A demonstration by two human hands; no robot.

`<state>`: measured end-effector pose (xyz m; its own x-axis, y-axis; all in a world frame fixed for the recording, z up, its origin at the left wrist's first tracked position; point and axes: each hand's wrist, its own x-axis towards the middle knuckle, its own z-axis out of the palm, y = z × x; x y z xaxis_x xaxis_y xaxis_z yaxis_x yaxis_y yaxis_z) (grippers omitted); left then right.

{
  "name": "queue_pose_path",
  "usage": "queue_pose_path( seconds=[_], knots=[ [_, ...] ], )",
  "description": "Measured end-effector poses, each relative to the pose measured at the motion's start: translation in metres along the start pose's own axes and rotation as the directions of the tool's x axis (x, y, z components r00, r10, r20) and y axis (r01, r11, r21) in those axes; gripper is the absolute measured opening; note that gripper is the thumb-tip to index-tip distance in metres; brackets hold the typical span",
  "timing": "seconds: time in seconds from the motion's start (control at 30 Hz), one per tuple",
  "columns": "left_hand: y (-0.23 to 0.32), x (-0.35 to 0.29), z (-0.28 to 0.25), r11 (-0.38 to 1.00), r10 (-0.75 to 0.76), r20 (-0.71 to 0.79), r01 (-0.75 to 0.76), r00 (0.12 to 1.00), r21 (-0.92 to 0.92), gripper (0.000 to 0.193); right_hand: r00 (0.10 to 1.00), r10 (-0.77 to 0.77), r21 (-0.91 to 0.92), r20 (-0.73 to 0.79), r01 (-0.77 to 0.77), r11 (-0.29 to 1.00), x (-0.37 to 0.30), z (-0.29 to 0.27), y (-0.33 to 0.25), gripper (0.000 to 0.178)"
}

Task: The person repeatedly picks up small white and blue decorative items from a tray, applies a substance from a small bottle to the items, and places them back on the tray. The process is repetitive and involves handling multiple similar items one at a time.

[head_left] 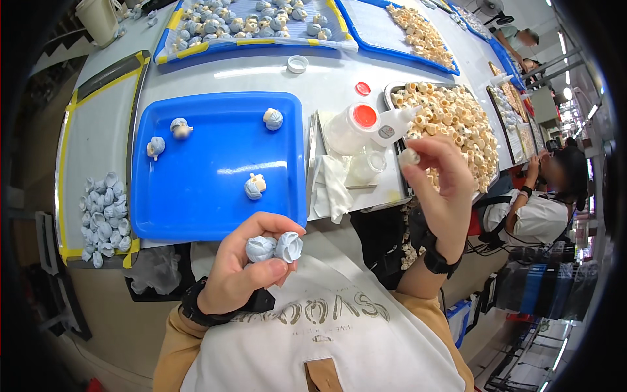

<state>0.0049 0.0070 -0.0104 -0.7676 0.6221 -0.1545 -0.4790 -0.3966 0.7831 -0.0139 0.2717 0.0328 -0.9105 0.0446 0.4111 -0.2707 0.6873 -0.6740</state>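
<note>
While holding two pale blue, ruffled pieces (274, 247) side by side in the curled left hand (238, 266), just off the near edge of the blue tray (209, 170), also pinching a small pale piece (409, 157) between thumb and fingers of the right hand (450, 179). Can't make out much of its shape, tbh. Right up in front of the metal tray (392, 97) with that hand, so blocking part of the view into it.

Kinda crowded between the two trays: a white bottle with a red top (343, 134), a nozzle bottle (394, 125) right beside it, a small clear jar (369, 166) and a crumpled white cloth (334, 189). Farther back, a loose red cap (363, 88) and a round white lid (298, 64).

As for containers: four blue-and-cream pieces (255, 187) spread out in the blue tray, loads of hollow cream cups (460, 124) in the metal one. Over left, pale blue shells (104, 221) heaped at the near end of a yellow-taped tray (101, 140). At the back, lots more blue-and-cream pieces (241, 23) in another taped tray, plus cream bits (424, 39) in a white-lined one (372, 27).
</note>
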Motion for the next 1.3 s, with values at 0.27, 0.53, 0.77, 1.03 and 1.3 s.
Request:
queue_pose_path(
  seconds=[0.27,0.53,0.77,1.03,1.3],
  knots=[
    [0.002,-0.001,0.000,1.000,0.020,-0.036,-0.020,0.999,0.004,0.039,0.995,-0.053,-0.099,0.089,0.062,0.993,0.000,0.011,0.002,0.026],
    [0.000,-0.001,-0.001,0.999,0.035,-0.041,-0.035,0.999,0.009,0.039,0.995,-0.063,-0.118,0.079,0.072,0.990,-0.002,0.014,0.010,0.029],
    [-0.002,0.000,0.000,0.999,0.052,-0.022,-0.052,0.998,-0.003,0.039,0.996,-0.040,-0.098,0.076,0.048,0.994,-0.002,0.015,0.011,0.029],
    [-0.007,0.004,0.001,0.980,0.192,-0.085,-0.195,0.978,-0.031,0.040,1.000,-0.008,-0.066,0.009,0.009,0.998,-0.007,0.015,0.013,0.022],
    [-0.006,0.005,0.001,0.980,0.200,-0.065,-0.198,0.978,0.032,0.051,0.994,0.029,0.037,-0.102,-0.026,0.999,-0.015,0.021,0.023,0.023]
  ],
)
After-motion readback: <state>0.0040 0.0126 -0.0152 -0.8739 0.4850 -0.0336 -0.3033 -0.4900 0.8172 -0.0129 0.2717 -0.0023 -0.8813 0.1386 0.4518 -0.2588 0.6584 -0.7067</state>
